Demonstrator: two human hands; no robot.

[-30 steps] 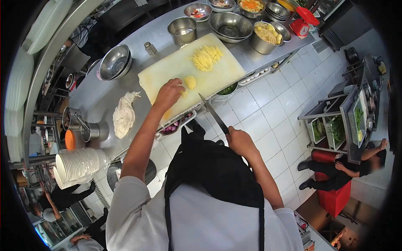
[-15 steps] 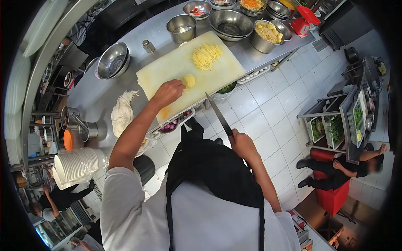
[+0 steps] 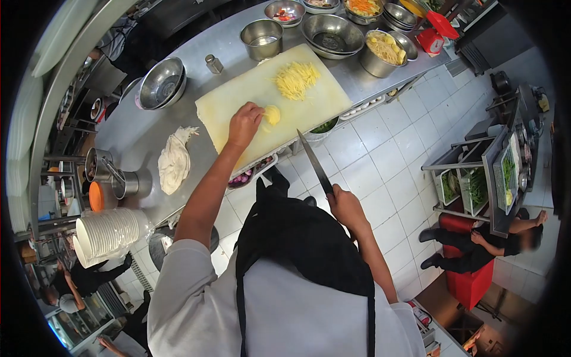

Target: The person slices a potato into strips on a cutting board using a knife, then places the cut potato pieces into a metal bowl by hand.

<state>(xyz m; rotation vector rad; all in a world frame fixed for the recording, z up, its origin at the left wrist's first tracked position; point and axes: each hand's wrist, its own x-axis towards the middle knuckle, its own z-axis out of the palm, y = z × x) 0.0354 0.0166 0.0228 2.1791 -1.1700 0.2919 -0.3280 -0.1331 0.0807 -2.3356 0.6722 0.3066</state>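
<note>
In my right hand [image 3: 346, 208] is a long kitchen knife [image 3: 316, 163], gripped by its handle. Its dark-and-silver blade points away from me, the tip close to the front edge of the white cutting board [image 3: 223, 102]. My left hand [image 3: 245, 123] is over the board with fingers drawn together at the left edge of some round, pale yellow potato slices [image 3: 272, 115]. The slices lie slightly fanned. Beyond them, a heap of thin yellow potato strips [image 3: 296, 80] rests near the board's far right part.
A steel pot [image 3: 262, 39], wide bowls [image 3: 332, 34] and a pot of cut potatoes [image 3: 383, 53] stand behind the board. Left are a shaker [image 3: 213, 63], a crumpled cloth [image 3: 176, 159] and stacked white bowls [image 3: 110, 235]. A person [image 3: 476, 241] sits at right.
My left forearm has swung inward and the wrist has turned, while the fingers stay at the slices. The slices look slightly more spread. My right hand and knife have barely shifted.
</note>
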